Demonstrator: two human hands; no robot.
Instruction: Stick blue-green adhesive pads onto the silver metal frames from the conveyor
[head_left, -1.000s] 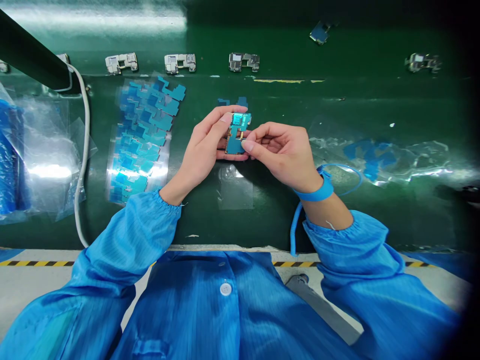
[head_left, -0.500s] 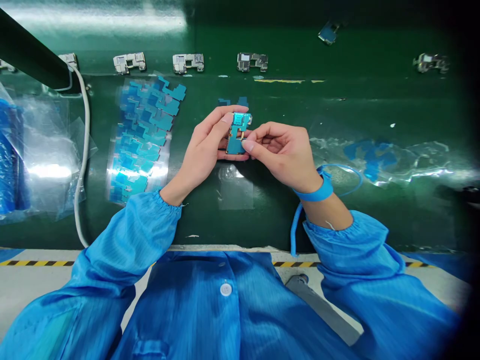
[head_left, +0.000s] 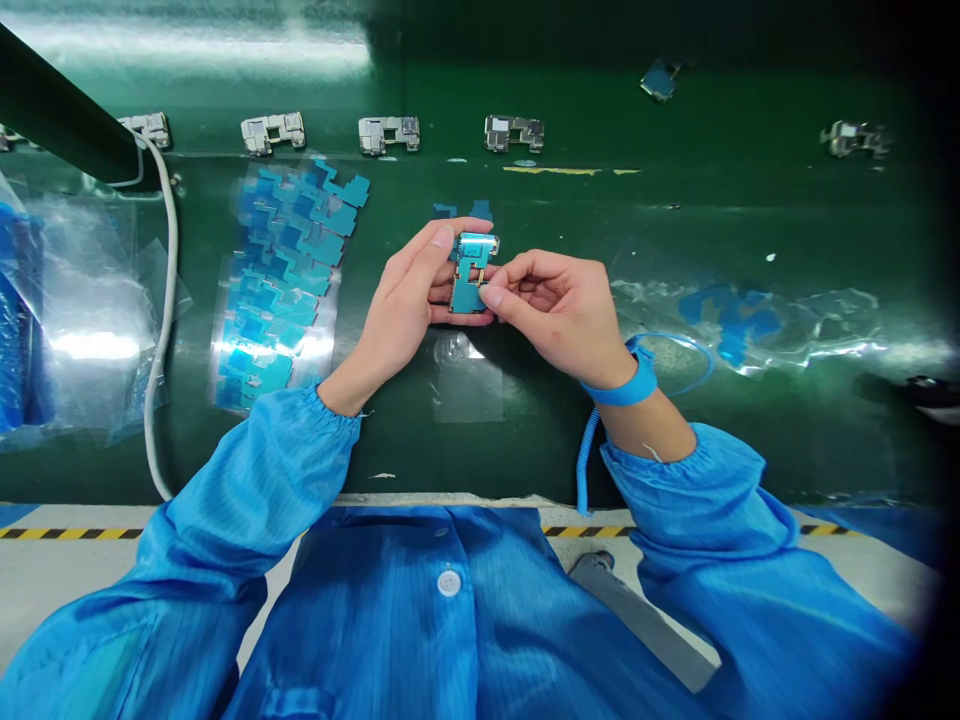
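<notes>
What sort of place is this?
Probably an electronics assembly bench in a factory: there is a blue anti-static smock, a coiled grounding wrist strap, a small circuit board in hand, and metal shield frames in a row.

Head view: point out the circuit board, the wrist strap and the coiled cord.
Circuit board (head_left: 465, 297), head view, on its lower blue part.
Wrist strap (head_left: 622, 390), head view, on the middle of the band.
Coiled cord (head_left: 587, 450), head view, on the blue coil below the strap.
</notes>
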